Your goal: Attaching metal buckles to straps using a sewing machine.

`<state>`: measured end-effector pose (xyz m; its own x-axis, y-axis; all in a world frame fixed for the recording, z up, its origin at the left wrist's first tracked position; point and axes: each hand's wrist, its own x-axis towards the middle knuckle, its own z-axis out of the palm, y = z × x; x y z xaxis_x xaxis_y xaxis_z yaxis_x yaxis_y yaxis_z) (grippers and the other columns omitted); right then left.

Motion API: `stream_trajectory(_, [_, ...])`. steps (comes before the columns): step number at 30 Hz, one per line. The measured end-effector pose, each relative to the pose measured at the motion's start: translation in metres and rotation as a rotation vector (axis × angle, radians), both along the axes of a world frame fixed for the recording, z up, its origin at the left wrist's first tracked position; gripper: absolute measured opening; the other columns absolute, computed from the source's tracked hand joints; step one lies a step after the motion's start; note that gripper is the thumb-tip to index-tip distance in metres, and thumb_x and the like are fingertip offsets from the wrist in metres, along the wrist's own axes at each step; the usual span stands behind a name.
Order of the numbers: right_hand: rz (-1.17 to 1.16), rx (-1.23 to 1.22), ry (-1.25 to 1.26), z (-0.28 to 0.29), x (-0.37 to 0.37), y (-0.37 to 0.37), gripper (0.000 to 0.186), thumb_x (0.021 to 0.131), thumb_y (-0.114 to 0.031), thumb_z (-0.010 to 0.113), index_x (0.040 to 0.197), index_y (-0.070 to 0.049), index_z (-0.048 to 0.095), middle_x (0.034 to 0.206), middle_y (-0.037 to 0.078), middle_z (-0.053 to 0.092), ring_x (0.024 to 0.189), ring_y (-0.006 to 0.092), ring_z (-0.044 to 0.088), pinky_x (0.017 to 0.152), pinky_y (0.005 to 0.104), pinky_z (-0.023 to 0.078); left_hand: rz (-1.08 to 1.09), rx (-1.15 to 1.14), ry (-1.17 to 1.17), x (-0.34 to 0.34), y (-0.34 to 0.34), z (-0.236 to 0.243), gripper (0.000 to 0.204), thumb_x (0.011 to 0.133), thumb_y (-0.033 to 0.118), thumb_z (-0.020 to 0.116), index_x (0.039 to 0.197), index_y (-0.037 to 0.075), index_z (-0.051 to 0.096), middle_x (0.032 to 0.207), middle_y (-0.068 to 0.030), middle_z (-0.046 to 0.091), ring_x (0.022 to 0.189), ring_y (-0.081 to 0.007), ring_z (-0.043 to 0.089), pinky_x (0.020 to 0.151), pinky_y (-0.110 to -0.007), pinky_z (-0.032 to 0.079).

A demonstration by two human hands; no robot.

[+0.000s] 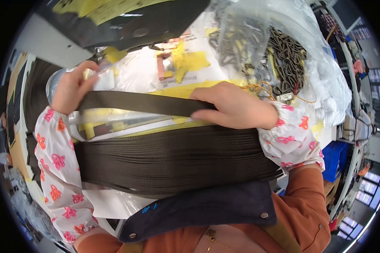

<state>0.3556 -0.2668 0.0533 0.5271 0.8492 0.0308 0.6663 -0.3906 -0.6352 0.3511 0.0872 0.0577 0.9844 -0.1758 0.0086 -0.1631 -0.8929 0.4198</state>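
Observation:
A dark olive-brown webbing strap [143, 103] stretches across in front of me, between my two hands. My right hand [234, 105] pinches it near its right end, thumb below and fingers on top. My left hand [74, 86] is curled beside the strap's left end, with thumb and forefinger bent towards each other near the black machine; what they hold is hidden or too small to name. Closer to my body lies a thick stack of similar dark straps [173, 158], laid side by side. The strap's left end is blurred.
A black machine body [131, 27] stands at the far left, with yellow sheet on it. Far right, a clear plastic bag [325, 80] surrounds a heap of metal chain links [285, 55]. Yellow tape [196, 61] marks the white table. A blue bin [334, 160] sits at right.

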Motion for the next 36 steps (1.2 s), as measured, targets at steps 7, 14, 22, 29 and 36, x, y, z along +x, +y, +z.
stream_trajectory(7, [0.009, 0.152, 0.27, -0.005, -0.002, 0.008, 0.017, 0.086, -0.017, 0.055, 0.092, -0.002, 0.056, 0.063, 0.013, 0.059, 0.06, 0.0304, 0.058, 0.058, 0.0362, 0.045, -0.174, 0.235, -0.249, -0.016, -0.033, 0.02, 0.027, 0.076, 0.017, 0.066, 0.1, 0.004, 0.063, 0.074, -0.0142, 0.06, 0.066, -0.0287, 0.06, 0.057, -0.035, 0.046])
stream_trajectory(14, [0.039, 0.238, -0.118, 0.032, -0.009, -0.018, 0.014, 0.085, -0.015, 0.056, 0.088, -0.002, 0.059, 0.062, 0.013, 0.058, 0.057, 0.0278, 0.058, 0.055, 0.036, 0.045, -0.633, -0.182, 0.135, -0.03, -0.137, 0.019, 0.021, 0.077, 0.022, 0.066, 0.087, 0.004, 0.062, 0.069, -0.0135, 0.06, 0.062, -0.0297, 0.059, 0.057, -0.035, 0.046])
stream_trajectory(22, [-0.677, -0.161, -0.344, 0.023, 0.069, -0.088, 0.022, 0.078, -0.026, 0.064, 0.079, -0.004, 0.061, 0.067, 0.013, 0.061, 0.061, 0.0296, 0.06, 0.055, 0.0363, 0.046, -0.35, -0.603, 0.154, -0.032, -0.13, -0.003, 0.019, 0.081, 0.021, 0.063, 0.084, 0.002, 0.064, 0.066, -0.0135, 0.061, 0.06, -0.027, 0.061, 0.056, -0.031, 0.047])
stream_trajectory(29, [-0.623, -0.369, -0.511, -0.014, 0.108, -0.102, 0.018, 0.072, -0.019, 0.063, 0.079, -0.004, 0.057, 0.075, 0.017, 0.062, 0.074, 0.0356, 0.06, 0.065, 0.0448, 0.047, -0.462, -0.532, 0.083, -0.023, -0.132, -0.02, 0.027, 0.08, 0.03, 0.062, 0.078, 0.003, 0.063, 0.066, -0.0135, 0.059, 0.06, -0.0263, 0.058, 0.056, -0.035, 0.044])
stream_trajectory(36, [-0.511, -0.379, -0.56, -0.029, 0.116, -0.103, 0.029, 0.062, -0.009, 0.06, 0.089, 0.0, 0.055, 0.069, 0.019, 0.058, 0.067, 0.0377, 0.058, 0.062, 0.0454, 0.046, -0.492, -0.554, -0.01, -0.028, -0.134, -0.025, 0.028, 0.085, 0.031, 0.059, 0.081, 0.003, 0.06, 0.066, -0.014, 0.056, 0.059, -0.0251, 0.054, 0.058, -0.032, 0.042])
